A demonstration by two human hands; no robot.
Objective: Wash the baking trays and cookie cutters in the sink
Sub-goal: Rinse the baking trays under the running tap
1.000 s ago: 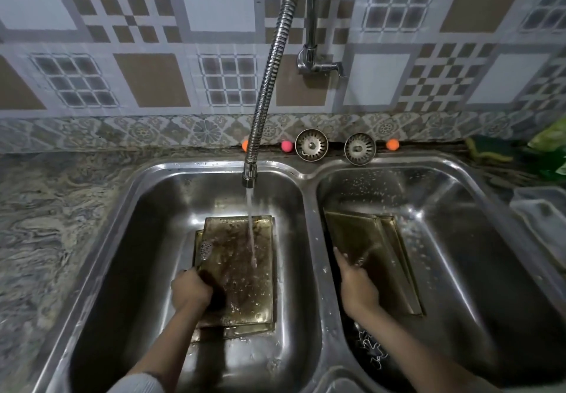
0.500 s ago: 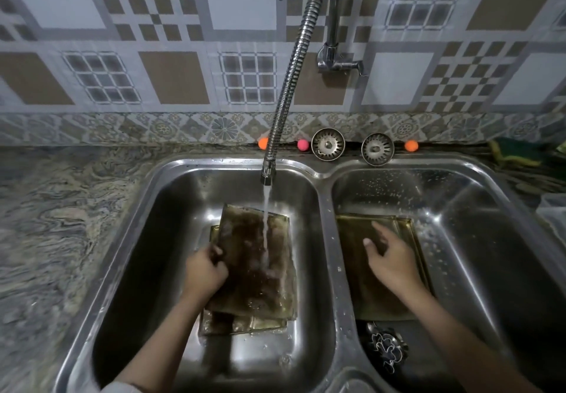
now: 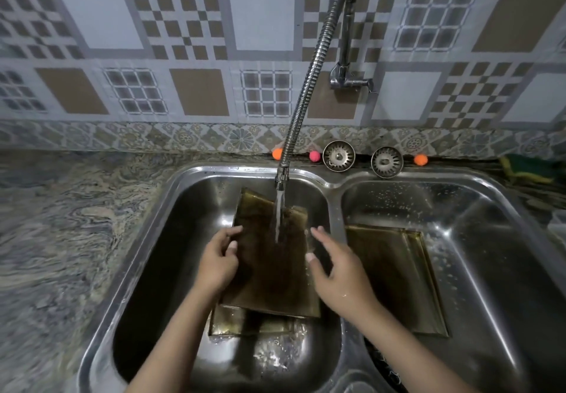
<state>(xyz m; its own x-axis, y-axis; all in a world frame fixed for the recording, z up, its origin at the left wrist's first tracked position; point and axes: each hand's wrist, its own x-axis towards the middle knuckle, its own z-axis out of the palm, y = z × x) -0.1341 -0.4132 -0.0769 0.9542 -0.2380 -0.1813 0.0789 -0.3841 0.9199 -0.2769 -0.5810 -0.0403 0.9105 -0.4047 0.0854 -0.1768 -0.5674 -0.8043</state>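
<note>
Left basin: two stacked trays under running water, left hand gripping top edge, right hand open alongside. Right basin: more trays.

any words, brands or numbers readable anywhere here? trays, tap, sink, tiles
None can be read.
Upper tray under the tap: brown, stained, no lettering visible.
Tray in the right basin: no marking visible.
Sink rim and strainers: bare metal.
Wall tiles: patterns only, no text.
</note>
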